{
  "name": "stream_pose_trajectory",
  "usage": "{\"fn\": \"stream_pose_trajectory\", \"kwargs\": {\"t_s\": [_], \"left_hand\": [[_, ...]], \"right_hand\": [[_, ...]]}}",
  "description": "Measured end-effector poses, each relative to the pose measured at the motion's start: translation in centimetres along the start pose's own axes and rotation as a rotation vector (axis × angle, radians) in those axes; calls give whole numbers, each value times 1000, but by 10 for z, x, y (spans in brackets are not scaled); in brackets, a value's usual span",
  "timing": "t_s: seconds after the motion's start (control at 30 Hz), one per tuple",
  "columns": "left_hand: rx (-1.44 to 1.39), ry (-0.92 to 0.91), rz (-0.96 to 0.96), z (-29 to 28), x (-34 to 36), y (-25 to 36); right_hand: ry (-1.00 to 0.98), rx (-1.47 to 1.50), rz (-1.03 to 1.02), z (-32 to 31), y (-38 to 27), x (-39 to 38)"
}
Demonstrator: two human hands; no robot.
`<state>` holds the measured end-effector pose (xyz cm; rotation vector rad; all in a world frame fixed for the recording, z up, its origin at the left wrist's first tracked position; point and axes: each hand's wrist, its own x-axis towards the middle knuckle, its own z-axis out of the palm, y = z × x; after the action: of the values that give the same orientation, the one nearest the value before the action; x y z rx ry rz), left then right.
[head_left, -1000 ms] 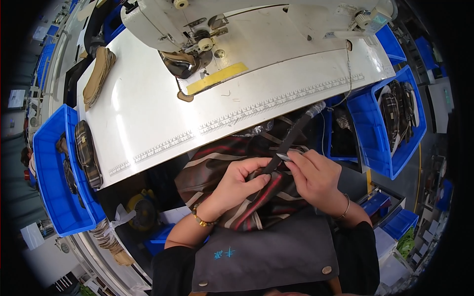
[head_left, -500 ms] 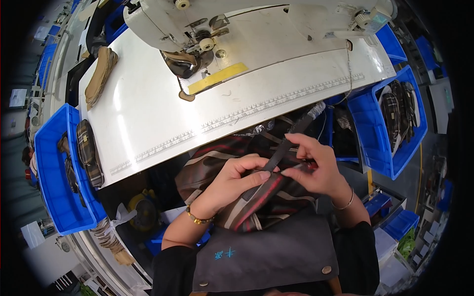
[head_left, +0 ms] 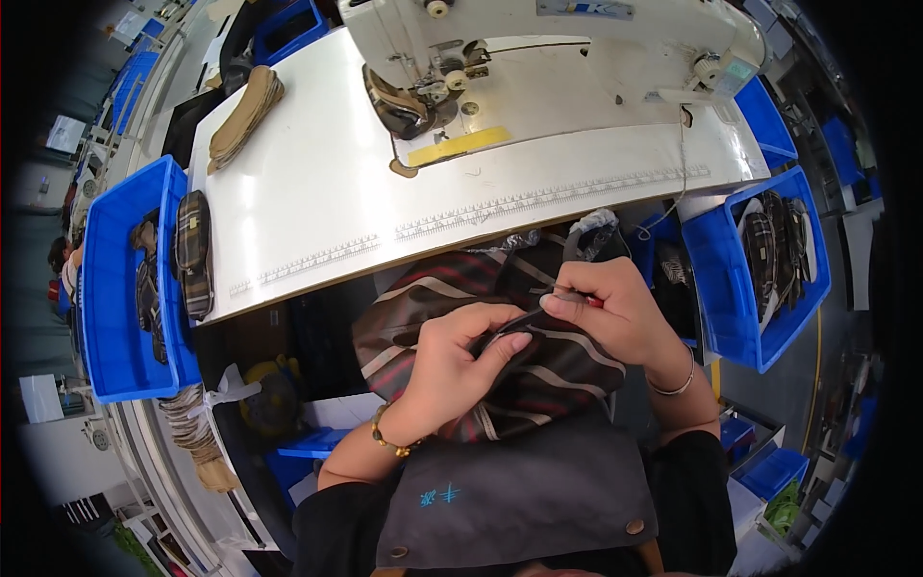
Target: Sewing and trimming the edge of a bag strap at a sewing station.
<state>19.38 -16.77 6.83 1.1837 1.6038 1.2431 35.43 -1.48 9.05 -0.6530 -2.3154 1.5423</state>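
A brown bag of striped fabric with tan and red lines (head_left: pixel 409 299) lies in my lap, below the table edge. Above it my left hand (head_left: pixel 456 361) is closed, thumb and fingers pinching a dark strap (head_left: pixel 520 323). My right hand (head_left: pixel 611 306) is closed close by, at the strap's other side. A small thin tool with a red part (head_left: pixel 595 302) shows between its fingers; its exact kind is mostly hidden. Beyond my right hand, part of the strap curves up near clear crinkled wrapping (head_left: pixel 594 222).
A white sewing machine (head_left: pixel 538 58) stands on the white table (head_left: pixel 317 192), with a plaid piece (head_left: pixel 392 108) by its needle. Stacked tan pieces (head_left: pixel 246 117) lie at left. Blue bins stand left (head_left: pixel 125 361) and right (head_left: pixel 756 332), holding plaid items.
My hands have drawn closer together over the strap, which is now bent and turned between them. The red-edged strip is no longer plainly visible. The whole view has shifted and tilted slightly.
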Motion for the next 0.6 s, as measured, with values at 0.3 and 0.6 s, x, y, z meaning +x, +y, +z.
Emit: {"fn": "stream_pose_trajectory", "kwargs": {"t_s": [0.3,0.6], "left_hand": [[-755,-44,-291,12,-35,-37],[-876,-14,-386,11,-31,-51]], "right_hand": [[189,-6,-44,42,7,-8],[274,-557,-263,48,18,-28]]}}
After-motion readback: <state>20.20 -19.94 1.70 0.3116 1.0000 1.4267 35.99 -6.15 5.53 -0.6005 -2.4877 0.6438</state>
